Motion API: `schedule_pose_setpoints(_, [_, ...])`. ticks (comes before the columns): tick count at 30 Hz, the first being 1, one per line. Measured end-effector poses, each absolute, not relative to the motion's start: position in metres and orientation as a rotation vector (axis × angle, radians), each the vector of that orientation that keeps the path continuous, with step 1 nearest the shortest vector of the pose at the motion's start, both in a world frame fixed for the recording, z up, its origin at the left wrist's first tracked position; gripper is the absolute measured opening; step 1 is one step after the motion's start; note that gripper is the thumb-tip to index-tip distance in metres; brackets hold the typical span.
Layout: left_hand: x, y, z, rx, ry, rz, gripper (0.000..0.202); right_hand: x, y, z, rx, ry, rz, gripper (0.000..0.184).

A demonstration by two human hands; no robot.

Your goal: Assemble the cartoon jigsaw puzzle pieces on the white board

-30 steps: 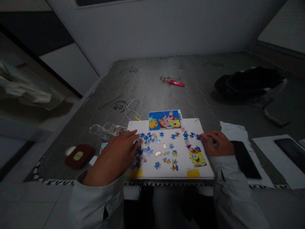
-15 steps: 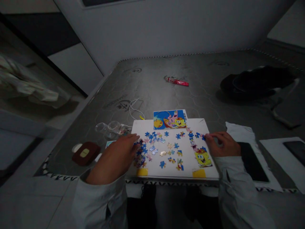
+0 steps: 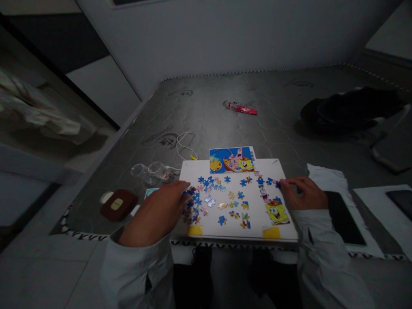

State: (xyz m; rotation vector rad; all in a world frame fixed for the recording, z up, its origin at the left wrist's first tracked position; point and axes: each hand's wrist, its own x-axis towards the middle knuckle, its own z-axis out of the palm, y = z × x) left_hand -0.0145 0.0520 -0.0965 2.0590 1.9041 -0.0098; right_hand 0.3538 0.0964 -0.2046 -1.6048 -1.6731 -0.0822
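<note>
Jigsaw puzzle pieces (image 3: 222,201): thin die-cut card, knobbed outlines, glossy faces in blue, pink and gold, lying loose on a white board (image 3: 225,230), flat and rectangular, with yellow patches at the near edge. Dense heap of pieces (image 3: 192,204) at the board's left side, touching the fingertips of the left hand (image 3: 154,213). Left hand open, palm down, fingers long and flat, no grip visible. Right hand (image 3: 304,194) at the board's right side, fingers (image 3: 291,182) curled, tips against a blue piece (image 3: 277,184); pinch or mere touch, impossible to tell. Just below that hand, a cartoon-printed patch (image 3: 276,211) of yellow, red and blue.

Also present: glossy picture card (image 3: 232,159) at the board's far edge; coiled white cable (image 3: 183,143); crumpled clear plastic packet (image 3: 148,172); maroon case (image 3: 118,205) with beige label; red tube (image 3: 241,109); heap of black fabric (image 3: 350,107); black phone (image 3: 343,218) beside torn white paper (image 3: 325,178). All on a grey quilted mattress (image 3: 206,107), hexagon-stitched, zigzag-trimmed. Pale grey sleeves (image 3: 135,270) on both forearms.
</note>
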Motion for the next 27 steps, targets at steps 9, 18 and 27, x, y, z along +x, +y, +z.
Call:
schedule_pose_setpoints(9, [-0.0127, 0.0501, -0.0929, 2.022, 1.924, -0.051, 0.043, 0.3554, 0.0982, -0.2078, -1.563, -1.679, -0.09, 0.041])
schedule_pose_setpoints(18, [-0.0141, 0.0498, -0.0948, 1.987, 1.934, -0.076, 0.045, 0.3572, 0.0982, -0.2077, -1.59, -1.694, -0.112, 0.034])
schedule_pose_setpoints(27, [-0.01, 0.0507, -0.0895, 1.931, 1.95, -0.146, 0.042, 0.3548, 0.0961, -0.2018, -1.581, -1.707, -0.104, 0.034])
